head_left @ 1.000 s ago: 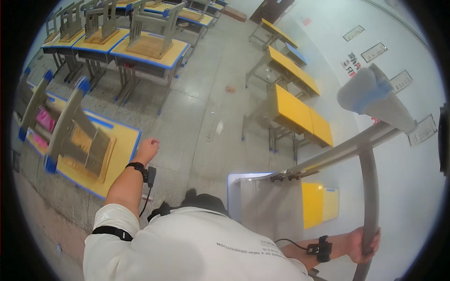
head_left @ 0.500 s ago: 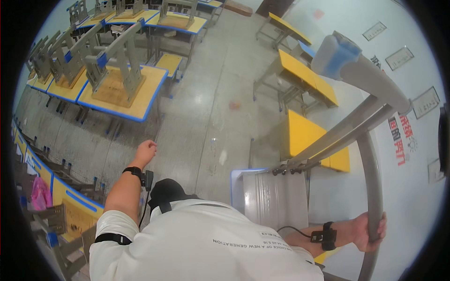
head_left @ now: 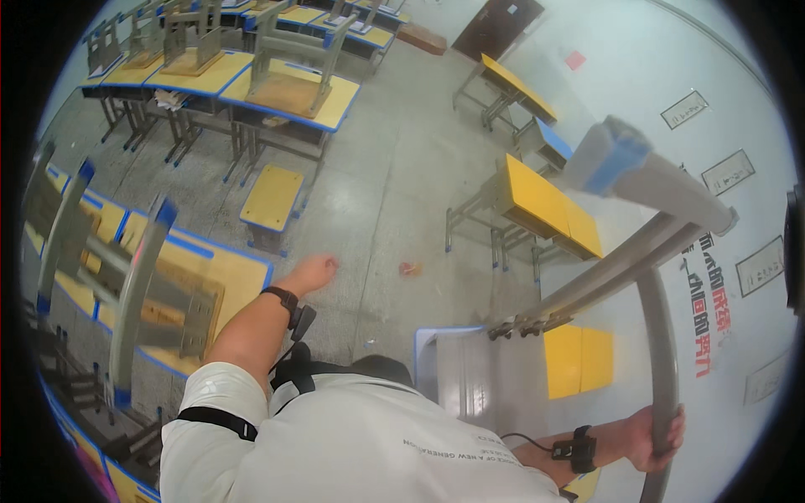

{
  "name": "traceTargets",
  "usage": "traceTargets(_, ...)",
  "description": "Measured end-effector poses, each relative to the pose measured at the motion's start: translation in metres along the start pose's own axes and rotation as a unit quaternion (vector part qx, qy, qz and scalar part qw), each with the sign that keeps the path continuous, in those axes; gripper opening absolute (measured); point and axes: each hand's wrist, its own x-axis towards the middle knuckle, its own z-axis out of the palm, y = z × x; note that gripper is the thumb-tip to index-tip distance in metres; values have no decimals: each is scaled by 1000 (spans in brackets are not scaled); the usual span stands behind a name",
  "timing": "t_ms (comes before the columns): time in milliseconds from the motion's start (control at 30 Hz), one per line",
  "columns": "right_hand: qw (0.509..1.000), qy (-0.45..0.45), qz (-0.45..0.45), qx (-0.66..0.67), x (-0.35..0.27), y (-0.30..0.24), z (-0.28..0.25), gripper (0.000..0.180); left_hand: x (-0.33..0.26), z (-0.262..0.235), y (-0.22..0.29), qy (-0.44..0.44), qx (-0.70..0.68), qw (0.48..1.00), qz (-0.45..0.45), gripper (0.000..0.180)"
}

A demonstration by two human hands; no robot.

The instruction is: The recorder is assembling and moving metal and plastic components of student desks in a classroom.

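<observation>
My right hand (head_left: 652, 438) is wrapped round a grey metal leg of a school desk (head_left: 654, 335), which I carry at my right side. The desk is turned on its side. Its grey drawer box (head_left: 470, 365) with a blue-edged top lies against my body. A foot with a blue cap (head_left: 616, 163) juts up and forward. My left hand (head_left: 314, 272) swings free ahead of me, fingers curled in, with nothing visible in it. It is nearest to a blue-edged desk with an upturned stool (head_left: 147, 285) on it.
Rows of desks with upturned stools (head_left: 289, 88) stand on the left. A low yellow stool (head_left: 272, 197) juts into the aisle. Yellow desks (head_left: 549, 205) line the right wall. Small litter (head_left: 409, 268) lies on the grey floor. A dark door (head_left: 496, 29) is at the far end.
I have walked forward up the aisle; the left desks and right-hand yellow desks have come nearer or slid back. My left arm has swung forward and right. My right hand keeps its grip.
</observation>
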Motion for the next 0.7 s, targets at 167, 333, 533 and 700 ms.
traceTargets(167,999,-2,-33,6,30,106,-13,10,120,5,28,-11,-53,998,-39,23)
traceTargets(333,998,40,-48,1,3,290,-46,15,306,-18,-28,-55,-62,995,-53,24)
traceTargets(533,994,2,-52,-96,-4,487,-56,15,452,-32,-68,-39,-46,986,-152,24)
traceTargets(700,995,24,-45,-80,0,620,-55,14,589,-48,-65,-29,-53,988,-143,24)
